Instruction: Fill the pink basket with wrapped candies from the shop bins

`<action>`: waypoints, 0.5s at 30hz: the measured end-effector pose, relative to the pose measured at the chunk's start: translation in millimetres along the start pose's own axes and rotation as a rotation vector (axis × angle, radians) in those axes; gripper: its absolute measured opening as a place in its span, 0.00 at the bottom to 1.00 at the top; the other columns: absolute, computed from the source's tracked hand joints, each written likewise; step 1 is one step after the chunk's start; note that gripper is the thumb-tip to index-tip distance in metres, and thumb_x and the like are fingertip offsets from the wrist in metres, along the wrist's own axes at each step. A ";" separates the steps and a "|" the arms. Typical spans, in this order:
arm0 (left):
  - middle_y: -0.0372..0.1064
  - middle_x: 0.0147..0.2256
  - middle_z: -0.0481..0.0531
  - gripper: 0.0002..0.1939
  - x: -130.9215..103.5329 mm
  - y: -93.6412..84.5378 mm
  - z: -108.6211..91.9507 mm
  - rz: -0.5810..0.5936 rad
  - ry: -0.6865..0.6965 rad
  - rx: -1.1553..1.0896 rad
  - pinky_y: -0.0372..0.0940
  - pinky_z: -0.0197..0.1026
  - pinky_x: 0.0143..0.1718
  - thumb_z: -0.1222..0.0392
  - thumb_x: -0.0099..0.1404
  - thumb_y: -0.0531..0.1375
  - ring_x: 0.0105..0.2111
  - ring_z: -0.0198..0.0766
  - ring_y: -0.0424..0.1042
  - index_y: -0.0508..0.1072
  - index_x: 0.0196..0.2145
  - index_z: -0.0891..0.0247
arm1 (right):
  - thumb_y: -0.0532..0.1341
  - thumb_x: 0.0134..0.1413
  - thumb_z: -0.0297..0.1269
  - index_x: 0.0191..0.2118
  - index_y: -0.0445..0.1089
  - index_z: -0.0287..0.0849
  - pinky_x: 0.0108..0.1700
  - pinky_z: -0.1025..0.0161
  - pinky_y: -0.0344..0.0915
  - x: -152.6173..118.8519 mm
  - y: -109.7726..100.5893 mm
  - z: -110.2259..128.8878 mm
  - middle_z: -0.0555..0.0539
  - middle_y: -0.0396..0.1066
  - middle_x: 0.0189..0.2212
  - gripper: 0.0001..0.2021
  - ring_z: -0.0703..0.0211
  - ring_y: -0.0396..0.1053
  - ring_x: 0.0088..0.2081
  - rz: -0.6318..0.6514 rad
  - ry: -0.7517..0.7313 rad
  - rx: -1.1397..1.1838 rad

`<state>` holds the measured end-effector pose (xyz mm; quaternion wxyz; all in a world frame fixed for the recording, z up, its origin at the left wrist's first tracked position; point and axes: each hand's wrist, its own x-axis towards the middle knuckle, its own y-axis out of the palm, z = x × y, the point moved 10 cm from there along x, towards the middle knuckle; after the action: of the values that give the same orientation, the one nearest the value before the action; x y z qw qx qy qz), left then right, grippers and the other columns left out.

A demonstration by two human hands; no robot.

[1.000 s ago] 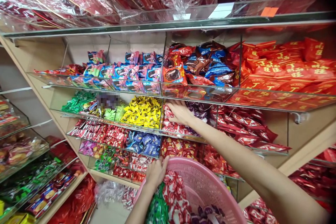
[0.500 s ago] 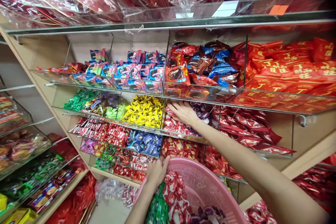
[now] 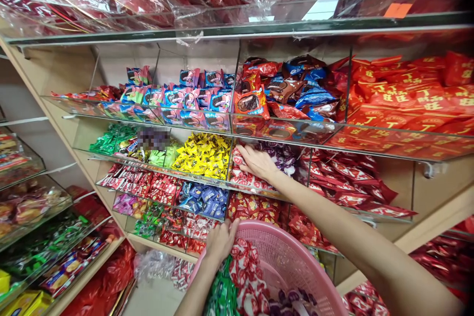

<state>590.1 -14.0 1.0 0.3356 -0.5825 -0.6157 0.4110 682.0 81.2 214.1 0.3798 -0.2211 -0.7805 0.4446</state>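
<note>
My left hand (image 3: pixel 220 241) is closed on the rim of a pink plastic basket (image 3: pixel 296 239). Inside the basket are red-and-white wrapped candies (image 3: pixel 247 269), green-wrapped candies (image 3: pixel 222 289) and purple-wrapped candies (image 3: pixel 292 301). My right hand (image 3: pixel 257 162) reaches into a glass-fronted shelf bin, its fingers curled over pink-red and white wrapped candies (image 3: pixel 246 178); its fingertips are partly hidden among them. Purple-and-white wrapped candies (image 3: pixel 283 159) lie just right of that hand, in the same row.
Yellow-wrapped candies (image 3: pixel 203 155) fill the bin to the left. Red packets (image 3: pixel 348 177) lie to the right. Above hangs a glass shelf front (image 3: pixel 289 127) with wrapped cookies (image 3: pixel 252 102) behind it. Blue-wrapped candies (image 3: pixel 203 200) sit lower down. Another shelf (image 3: pixel 40 266) stands at left.
My right hand's fingers have curled in more around the pink-red and white candies. My left hand and the basket stay nearly still; the view has shifted slightly.
</note>
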 end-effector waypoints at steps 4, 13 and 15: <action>0.74 0.38 0.60 0.36 -0.5 -0.2 0.4 0.006 -0.004 0.015 0.60 0.45 0.42 0.37 0.65 0.33 0.41 0.49 0.72 0.72 0.42 0.60 | 0.51 0.59 0.42 0.62 0.44 0.41 0.34 0.63 0.62 -3.6 1.7 3.2 0.37 0.63 0.48 0.28 0.52 0.69 0.40 0.014 -0.019 -0.029; 0.74 0.38 0.60 0.37 0.4 1.2 0.9 0.005 0.012 0.013 0.61 0.47 0.42 0.37 0.65 0.31 0.41 0.50 0.72 0.72 0.41 0.60 | 0.52 0.58 0.46 0.63 0.44 0.42 0.34 0.61 0.63 -5.8 4.9 -5.1 0.37 0.65 0.50 0.31 0.49 0.71 0.40 0.054 0.050 0.051; 0.74 0.38 0.60 0.37 0.7 0.9 0.4 0.006 0.011 0.015 0.61 0.46 0.42 0.37 0.64 0.32 0.41 0.50 0.72 0.72 0.41 0.60 | 0.52 0.58 0.47 0.63 0.44 0.42 0.35 0.60 0.64 -8.4 0.1 -13.8 0.37 0.66 0.51 0.31 0.48 0.72 0.40 0.021 0.098 0.064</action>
<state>590.0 -13.3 0.0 0.3424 -0.5839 -0.6090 0.4134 698.0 82.8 215.1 0.4198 -0.2384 -0.7440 0.4620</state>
